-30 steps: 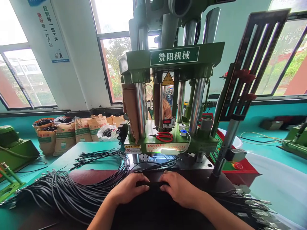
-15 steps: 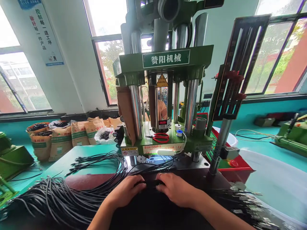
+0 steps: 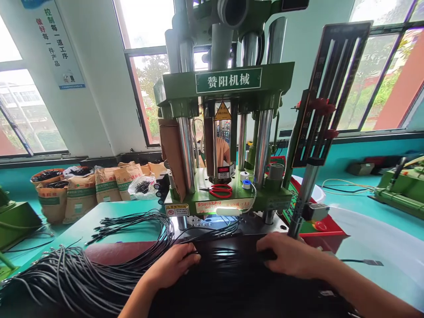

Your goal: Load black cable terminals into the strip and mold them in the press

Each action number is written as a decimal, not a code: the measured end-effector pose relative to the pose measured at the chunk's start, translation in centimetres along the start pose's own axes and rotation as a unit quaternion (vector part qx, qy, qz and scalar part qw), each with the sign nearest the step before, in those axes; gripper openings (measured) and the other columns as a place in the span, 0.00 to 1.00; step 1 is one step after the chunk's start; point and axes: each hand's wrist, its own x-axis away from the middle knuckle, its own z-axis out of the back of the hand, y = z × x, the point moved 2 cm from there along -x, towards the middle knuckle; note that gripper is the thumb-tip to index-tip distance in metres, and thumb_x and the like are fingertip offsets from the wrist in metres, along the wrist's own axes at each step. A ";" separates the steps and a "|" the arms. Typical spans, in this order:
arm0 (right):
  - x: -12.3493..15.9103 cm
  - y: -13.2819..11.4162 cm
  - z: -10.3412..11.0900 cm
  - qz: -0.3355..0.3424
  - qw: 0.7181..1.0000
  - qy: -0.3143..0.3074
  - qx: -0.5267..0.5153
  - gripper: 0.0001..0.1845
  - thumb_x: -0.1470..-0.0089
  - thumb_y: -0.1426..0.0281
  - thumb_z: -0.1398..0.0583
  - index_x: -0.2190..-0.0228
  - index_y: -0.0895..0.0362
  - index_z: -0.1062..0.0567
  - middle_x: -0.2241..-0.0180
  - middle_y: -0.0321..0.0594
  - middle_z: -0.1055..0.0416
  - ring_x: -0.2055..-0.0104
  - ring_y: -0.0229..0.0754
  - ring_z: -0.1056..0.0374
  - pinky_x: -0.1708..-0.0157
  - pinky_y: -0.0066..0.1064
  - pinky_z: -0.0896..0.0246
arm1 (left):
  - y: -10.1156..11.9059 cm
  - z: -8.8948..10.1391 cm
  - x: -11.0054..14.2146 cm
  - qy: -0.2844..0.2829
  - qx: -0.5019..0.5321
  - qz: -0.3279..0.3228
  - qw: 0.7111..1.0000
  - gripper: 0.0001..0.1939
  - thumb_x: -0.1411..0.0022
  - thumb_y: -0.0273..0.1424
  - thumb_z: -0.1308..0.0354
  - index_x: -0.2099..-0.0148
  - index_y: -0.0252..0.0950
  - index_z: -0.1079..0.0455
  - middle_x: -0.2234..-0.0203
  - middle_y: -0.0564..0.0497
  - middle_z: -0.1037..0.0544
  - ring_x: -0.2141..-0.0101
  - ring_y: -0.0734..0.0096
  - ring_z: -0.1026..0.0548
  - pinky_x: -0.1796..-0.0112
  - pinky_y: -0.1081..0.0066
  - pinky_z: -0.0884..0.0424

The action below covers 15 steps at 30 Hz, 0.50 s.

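Observation:
Several black cables (image 3: 227, 256) run side by side between my two hands over the dark front of the bench. My left hand (image 3: 175, 265) is closed around the bunch at its left part. Farther right, my right hand (image 3: 286, 256) curls over the same cables, its fingers bent round them. A cable end with a metal plug (image 3: 372, 262) sticks out beyond my right wrist. Behind my hands, the lower plate of a green press (image 3: 278, 201) has thin black cables (image 3: 228, 227) lying beneath it. Much of what lies under my forearms is too dark to make out.
A large pile of black cables (image 3: 62, 278) covers the bench on the left, with another bundle (image 3: 129, 221) behind it. Red-handled scissors (image 3: 221, 191) lie on the press. A slotted control panel on a post (image 3: 306, 185) rises at right. A white tub (image 3: 394, 238) stands beyond.
My right hand has moved to the right, away from my left hand, and the stretch of cables between them now shows. My left hand stays nearly in place. The view has shifted slightly.

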 end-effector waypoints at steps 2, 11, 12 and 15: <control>0.2 -0.2 0.7 -0.001 1.000 0.020 0.014 0.10 0.57 0.72 0.43 0.69 0.55 0.25 0.67 0.38 0.26 0.65 0.44 0.31 0.66 0.30 0.42 | -0.3 0.1 0.0 0.009 0.040 0.004 0.999 0.19 0.37 0.48 0.54 0.70 0.38 0.43 0.81 0.60 0.42 0.79 0.79 0.42 0.78 0.76 0.47; 0.9 -1.0 0.3 -0.027 0.998 0.016 -0.048 0.15 0.55 0.66 0.39 0.62 0.54 0.27 0.66 0.37 0.28 0.65 0.44 0.33 0.67 0.28 0.41 | -1.5 0.9 0.2 0.028 0.214 -0.042 0.976 0.19 0.37 0.47 0.52 0.71 0.36 0.43 0.84 0.61 0.42 0.83 0.83 0.47 0.81 0.76 0.54; 0.9 -0.8 0.4 -0.029 0.999 0.007 -0.037 0.14 0.56 0.65 0.39 0.64 0.54 0.26 0.68 0.37 0.28 0.65 0.44 0.33 0.67 0.29 0.41 | -1.5 1.0 0.3 0.031 0.233 -0.043 0.971 0.20 0.37 0.47 0.52 0.71 0.36 0.43 0.84 0.61 0.43 0.83 0.83 0.47 0.82 0.76 0.55; 1.4 0.3 2.4 -0.021 0.999 0.006 -0.035 0.10 0.50 0.63 0.42 0.72 0.56 0.25 0.74 0.35 0.30 0.71 0.39 0.35 0.72 0.26 0.43 | -1.3 1.2 0.4 0.027 0.268 -0.034 0.962 0.20 0.39 0.47 0.48 0.72 0.35 0.42 0.83 0.60 0.42 0.83 0.84 0.47 0.82 0.77 0.54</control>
